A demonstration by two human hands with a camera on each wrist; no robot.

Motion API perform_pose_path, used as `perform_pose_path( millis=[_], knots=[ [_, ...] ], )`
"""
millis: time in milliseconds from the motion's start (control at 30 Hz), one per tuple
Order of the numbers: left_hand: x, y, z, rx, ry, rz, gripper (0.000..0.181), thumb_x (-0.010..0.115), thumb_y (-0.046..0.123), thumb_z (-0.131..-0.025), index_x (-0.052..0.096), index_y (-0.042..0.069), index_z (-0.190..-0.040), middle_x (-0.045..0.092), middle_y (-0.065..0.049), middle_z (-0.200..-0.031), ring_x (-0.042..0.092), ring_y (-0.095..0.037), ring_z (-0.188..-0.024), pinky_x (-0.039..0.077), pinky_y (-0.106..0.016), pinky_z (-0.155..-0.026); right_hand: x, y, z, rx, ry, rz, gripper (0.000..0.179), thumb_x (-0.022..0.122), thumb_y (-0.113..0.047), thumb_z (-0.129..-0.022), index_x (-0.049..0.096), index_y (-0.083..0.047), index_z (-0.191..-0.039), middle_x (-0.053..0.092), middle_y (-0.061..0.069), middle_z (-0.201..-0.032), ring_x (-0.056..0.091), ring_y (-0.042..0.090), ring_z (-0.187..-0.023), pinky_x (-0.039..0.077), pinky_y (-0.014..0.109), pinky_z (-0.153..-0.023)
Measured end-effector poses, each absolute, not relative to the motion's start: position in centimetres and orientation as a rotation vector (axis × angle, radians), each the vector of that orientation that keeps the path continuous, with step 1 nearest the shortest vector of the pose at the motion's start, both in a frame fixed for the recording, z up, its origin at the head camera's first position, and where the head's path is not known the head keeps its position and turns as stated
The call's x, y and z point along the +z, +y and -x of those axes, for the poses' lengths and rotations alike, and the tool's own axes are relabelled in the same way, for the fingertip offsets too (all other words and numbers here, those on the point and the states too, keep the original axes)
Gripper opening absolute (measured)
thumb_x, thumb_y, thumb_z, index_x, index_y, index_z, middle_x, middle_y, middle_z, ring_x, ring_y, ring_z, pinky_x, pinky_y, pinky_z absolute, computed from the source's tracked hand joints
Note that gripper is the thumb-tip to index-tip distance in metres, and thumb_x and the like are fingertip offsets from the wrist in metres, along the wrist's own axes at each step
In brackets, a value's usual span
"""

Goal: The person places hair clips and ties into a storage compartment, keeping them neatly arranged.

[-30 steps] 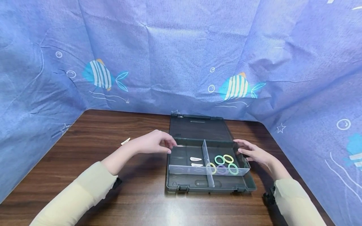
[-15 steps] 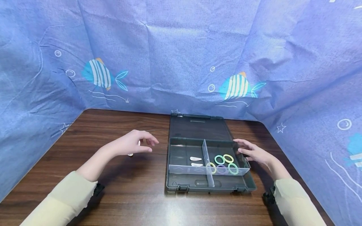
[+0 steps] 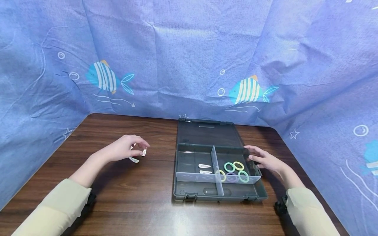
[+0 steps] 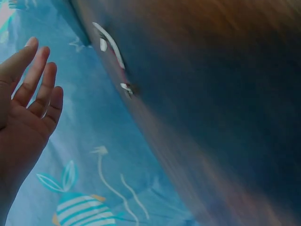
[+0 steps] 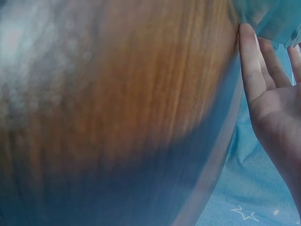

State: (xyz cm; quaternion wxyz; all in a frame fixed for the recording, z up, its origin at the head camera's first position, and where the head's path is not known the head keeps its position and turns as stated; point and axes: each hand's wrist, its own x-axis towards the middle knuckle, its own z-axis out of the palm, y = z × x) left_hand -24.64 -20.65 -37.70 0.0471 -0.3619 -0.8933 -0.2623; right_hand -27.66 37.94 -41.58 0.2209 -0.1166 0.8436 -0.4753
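On the left side of the table, my left hand (image 3: pixel 125 148) hovers with relaxed fingers over several white snap hair clips (image 3: pixel 134 160), partly hiding them. The left wrist view shows the hand (image 4: pixel 30 113) holding nothing, with the clips (image 4: pixel 113 47) lying apart from it on the wood. A grey see-through organizer box (image 3: pixel 198 198) stands open in the middle right. Two more white hair clips (image 3: pixel 204 166) are in its back left compartment; several pastel hair ties (image 3: pixel 229 167) are in the back right one. My right hand (image 3: pixel 267 161) rests its nearly straight fingers against the box's right side.
The box's lid (image 3: pixel 208 134) lies folded back toward the rear of the dark wooden table (image 3: pixel 141 200). Clear dividers (image 3: pixel 215 159) split the box into compartments. A blue fish-print cloth (image 3: pixel 183 59) hangs right behind the table.
My left hand has moved left from the box's left edge to above the loose clips, its thumb and fingers drawing closer together. The right hand and the box have stayed put.
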Motion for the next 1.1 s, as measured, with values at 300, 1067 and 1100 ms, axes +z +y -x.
perform_pose_path(
  millis=[300,1067,1100],
  knots=[
    [-39.4,-22.6,25.7,-0.788,-2.83,1.164,0.022,0.073,0.001,-0.076,0.069,0.005,-0.097,0.068,0.0,-0.09,0.063,-0.013,-0.081,0.052,-0.035,-0.073,-41.5,37.9,27.5,-1.324,2.325,0.325,0.053,0.046,-0.029,-0.099,0.027,-0.02,-0.147,0.027,0.016,-0.148,0.051,0.01,-0.112,0.045,0.047,-0.091],
    [-40.9,-23.0,26.7,-0.747,-2.979,1.213,0.009,0.076,0.009,-0.075,0.068,0.013,-0.076,0.062,0.01,-0.07,0.052,0.0,-0.065,0.046,-0.02,-0.061,-41.7,38.3,27.7,-1.315,2.334,0.342,0.055,0.048,-0.031,-0.098,0.027,-0.018,-0.147,0.026,0.02,-0.147,0.053,0.01,-0.11,0.046,0.043,-0.089],
    [-41.0,-23.0,26.8,-0.746,-2.977,1.218,0.008,0.076,0.009,-0.076,0.068,0.012,-0.076,0.062,0.01,-0.07,0.052,0.0,-0.065,0.046,-0.02,-0.06,-41.7,38.3,27.8,-1.317,2.332,0.343,0.055,0.049,-0.031,-0.098,0.027,-0.018,-0.147,0.025,0.02,-0.147,0.053,0.01,-0.11,0.046,0.043,-0.089]
  ],
)
